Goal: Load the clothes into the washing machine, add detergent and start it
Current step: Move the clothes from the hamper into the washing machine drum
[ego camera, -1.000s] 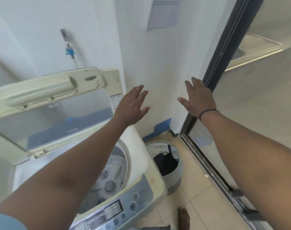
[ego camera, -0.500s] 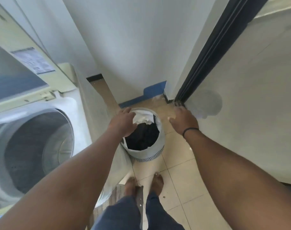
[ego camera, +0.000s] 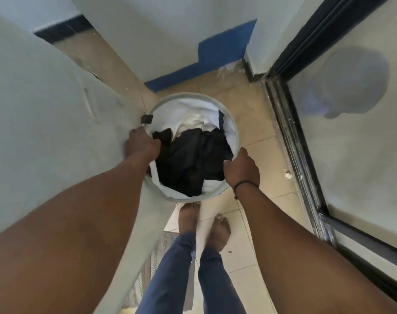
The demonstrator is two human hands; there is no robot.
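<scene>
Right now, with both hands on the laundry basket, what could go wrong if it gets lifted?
The basket sits tight against the washing machine's side, so the left hand could get squeezed. The loose dark clothes may spill out. The bare feet stand just below the basket.

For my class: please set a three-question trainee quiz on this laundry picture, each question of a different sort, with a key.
1. True or false: both hands are at the rim of the laundry basket.
2. Multiple choice: which clothes lie on top in the basket? A) a red towel B) dark clothes C) yellow socks
3. Fill in: the basket stands on the tiled ____, beside the washing machine.

Key
1. True: the left hand takes its grip on the near-left rim, the right hand on the near-right rim.
2. B; white cloth shows behind them.
3. floor
</scene>
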